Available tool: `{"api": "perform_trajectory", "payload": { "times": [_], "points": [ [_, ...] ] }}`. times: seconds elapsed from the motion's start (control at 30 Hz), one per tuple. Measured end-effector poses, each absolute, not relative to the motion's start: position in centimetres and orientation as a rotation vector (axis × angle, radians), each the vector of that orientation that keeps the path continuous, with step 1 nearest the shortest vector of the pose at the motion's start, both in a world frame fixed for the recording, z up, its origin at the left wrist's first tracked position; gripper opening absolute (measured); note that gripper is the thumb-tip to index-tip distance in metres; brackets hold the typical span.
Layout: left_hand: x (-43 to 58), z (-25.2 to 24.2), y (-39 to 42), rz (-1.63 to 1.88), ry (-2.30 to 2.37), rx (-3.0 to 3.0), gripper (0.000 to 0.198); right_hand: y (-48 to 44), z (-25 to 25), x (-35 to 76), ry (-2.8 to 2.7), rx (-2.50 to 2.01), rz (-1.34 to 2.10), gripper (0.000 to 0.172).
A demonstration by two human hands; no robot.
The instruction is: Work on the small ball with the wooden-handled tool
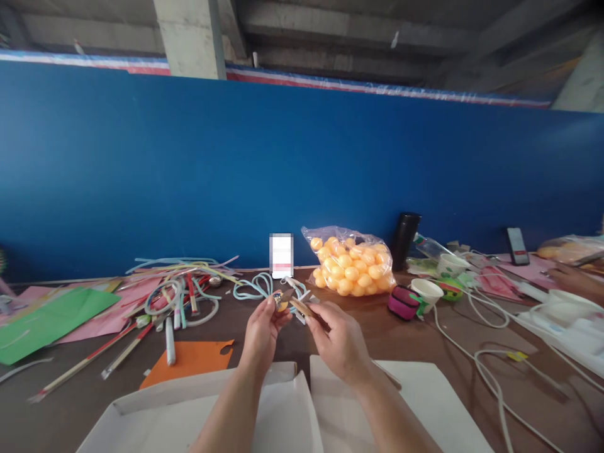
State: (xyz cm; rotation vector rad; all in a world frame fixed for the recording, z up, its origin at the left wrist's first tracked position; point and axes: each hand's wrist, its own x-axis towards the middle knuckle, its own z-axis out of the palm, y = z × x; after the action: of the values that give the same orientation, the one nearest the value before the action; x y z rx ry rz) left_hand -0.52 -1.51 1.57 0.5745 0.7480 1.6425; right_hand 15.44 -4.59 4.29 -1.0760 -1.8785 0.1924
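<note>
**Both hands busy just in front of the ball bag**

So the left hand (262,332) is pinched shut on a small orange piece (282,304), thumb and fingertips round it. It's too small to make out what it is tbh. The right hand (338,343) is clamped on a short wooden stick (301,307). Its far tip points at the orange piece, touching or nearly, can't tell which. The hands sit close but apart, both bits held up between them, on the near side of the bag of orange balls (352,263) and a bit to its left.

Going off the bag for the rest:
- A black cylinder (406,240) stands just to its right, with a white paper cup (427,290) and a pink pouch (402,302) nearer than that.
- Well to the bag's left is a tangle of plastic tubes (184,286), with green paper (47,318) further left.
- An open white box (155,409) lies well in front of the bag, under the wrists.
- Far to the bag's right, someone else's hand (573,278) rests on the table (425,340).
</note>
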Motion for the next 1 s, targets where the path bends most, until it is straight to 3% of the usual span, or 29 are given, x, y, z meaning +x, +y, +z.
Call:
{"api": "perform_trajectory", "payload": {
  "times": [1.0],
  "points": [
    [-0.45,1.32,-1.24,1.655,0.819,0.525,0.013,-4.68,4.15,15.41,-1.898,-1.094,0.215,0.023]
  ]
}}
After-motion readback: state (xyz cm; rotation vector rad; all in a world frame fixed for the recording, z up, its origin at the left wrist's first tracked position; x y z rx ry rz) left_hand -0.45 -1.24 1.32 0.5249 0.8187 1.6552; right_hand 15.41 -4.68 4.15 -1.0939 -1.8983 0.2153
